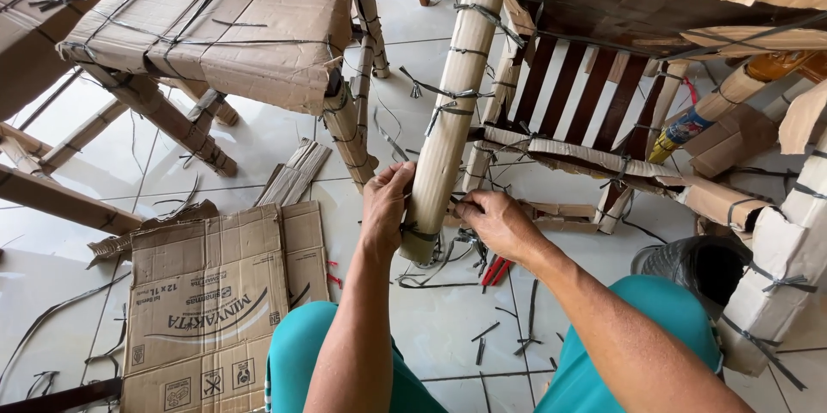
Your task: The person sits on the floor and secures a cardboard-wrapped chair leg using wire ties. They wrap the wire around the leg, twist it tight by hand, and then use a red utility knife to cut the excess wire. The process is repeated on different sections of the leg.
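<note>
Left hand [385, 199]: grip closed around cardboard-wrapped chair leg [448, 120], near its foot.
Right hand [500, 222]: black strap [419, 231] pinched beside leg.
Risk: strap may slip if tension is lost.

Bare forearms, no sleeves, left hand [385, 200] and right hand [500, 222] ungloved — teal trousers [297, 353] on both knees.

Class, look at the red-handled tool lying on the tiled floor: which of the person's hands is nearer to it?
Right. The right hand is just above the red-handled tool, beside the cardboard-wrapped leg. The left hand grips that leg on its far side.
</note>
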